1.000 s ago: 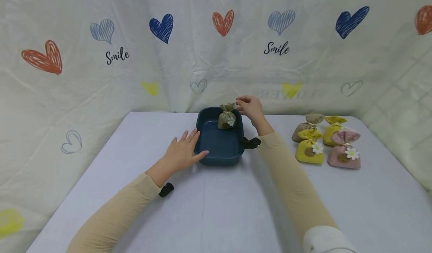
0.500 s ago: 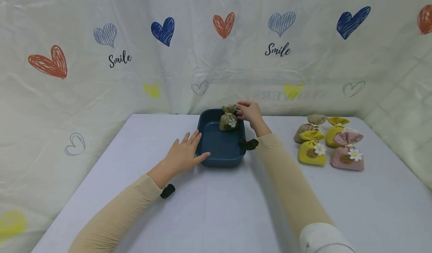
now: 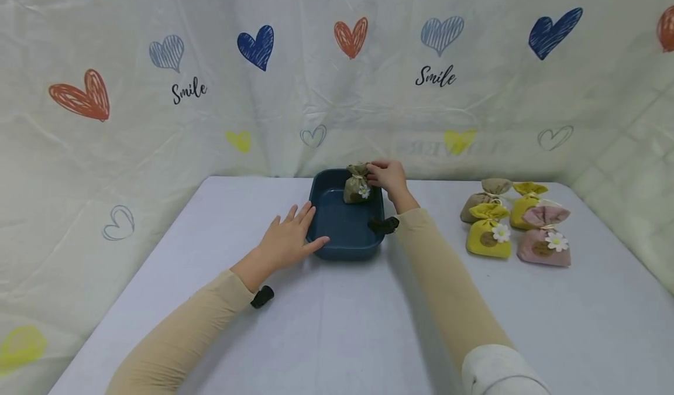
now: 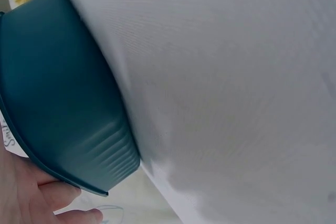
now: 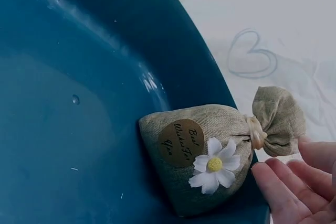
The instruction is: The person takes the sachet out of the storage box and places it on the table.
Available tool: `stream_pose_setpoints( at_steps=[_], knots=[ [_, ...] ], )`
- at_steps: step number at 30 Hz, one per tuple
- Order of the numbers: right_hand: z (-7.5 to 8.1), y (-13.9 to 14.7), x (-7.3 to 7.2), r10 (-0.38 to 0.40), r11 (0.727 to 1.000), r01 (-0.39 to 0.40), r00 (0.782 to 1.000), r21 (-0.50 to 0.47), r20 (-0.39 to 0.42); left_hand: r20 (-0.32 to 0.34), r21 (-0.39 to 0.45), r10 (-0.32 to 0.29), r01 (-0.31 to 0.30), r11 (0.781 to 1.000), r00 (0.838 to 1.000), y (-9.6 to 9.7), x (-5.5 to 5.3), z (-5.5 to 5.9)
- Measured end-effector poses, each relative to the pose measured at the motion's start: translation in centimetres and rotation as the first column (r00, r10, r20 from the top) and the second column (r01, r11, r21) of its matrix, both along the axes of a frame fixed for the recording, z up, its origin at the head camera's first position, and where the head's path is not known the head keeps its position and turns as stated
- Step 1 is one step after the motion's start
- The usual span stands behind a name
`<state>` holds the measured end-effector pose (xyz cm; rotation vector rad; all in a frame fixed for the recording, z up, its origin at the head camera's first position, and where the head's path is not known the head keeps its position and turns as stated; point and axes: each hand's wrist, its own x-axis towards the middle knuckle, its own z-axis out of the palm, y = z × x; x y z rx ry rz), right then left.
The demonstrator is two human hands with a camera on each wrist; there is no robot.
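A blue-green rectangular tub [image 3: 344,231] stands on the table. In its far right corner a small olive-tan cloth sachet [image 5: 194,161] leans against the wall, tied at the neck, with a white flower and a round label on its front. My right hand [image 3: 388,177] is at the sachet's gathered top; in the right wrist view its thumb tip is right at the cloth, the other fingers lying loosely below. My left hand [image 3: 286,240] lies at the tub's left side with fingers spread; the left wrist view shows its fingers [image 4: 58,195] along the rim.
On the table's right side several more sachets stand grouped: two yellow ones, the nearer [image 3: 488,237] in front, a pink one [image 3: 544,246], and a beige one [image 3: 476,202]. Behind the table hangs a curtain [image 3: 368,102] printed with hearts.
My right hand has come slightly down and left, closer to the sachet's top. The left hand, the tub and the sachet stay in place; the whole head view has shifted a little.
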<state>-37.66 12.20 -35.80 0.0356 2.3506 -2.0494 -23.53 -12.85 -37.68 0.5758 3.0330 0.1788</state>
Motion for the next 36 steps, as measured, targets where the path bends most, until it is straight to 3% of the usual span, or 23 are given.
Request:
stream_pose_setpoints(
  at_steps=[4,12,24,29,36],
  knots=[
    [0.0,0.1,0.1,0.002,1.000,-0.002,1.000,0.008,0.004,0.006,-0.006,0.005,-0.004,1.000,1.000,0.1,0.0,0.0],
    [0.5,-0.3,0.0,0.017,0.992,-0.014,1.000,0.127,-0.022,-0.002,0.003,0.004,-0.004,1.000,1.000,0.1,-0.2,0.0],
    [1.3,-1.5,0.9,0.040,0.940,-0.014,0.997,0.340,-0.070,0.007,-0.001,0.003,-0.003,1.000,1.000,0.0,0.1,-0.2],
    [1.3,-1.7,1.1,0.046,0.935,-0.013,0.995,0.354,-0.085,-0.001,0.004,0.001,-0.001,1.000,1.000,-0.1,0.2,-0.2],
    [1.9,-1.7,1.3,0.037,0.962,-0.003,0.992,0.274,-0.119,-0.008,-0.003,-0.003,0.003,1.000,1.000,-0.1,0.1,-0.2]
  ],
)
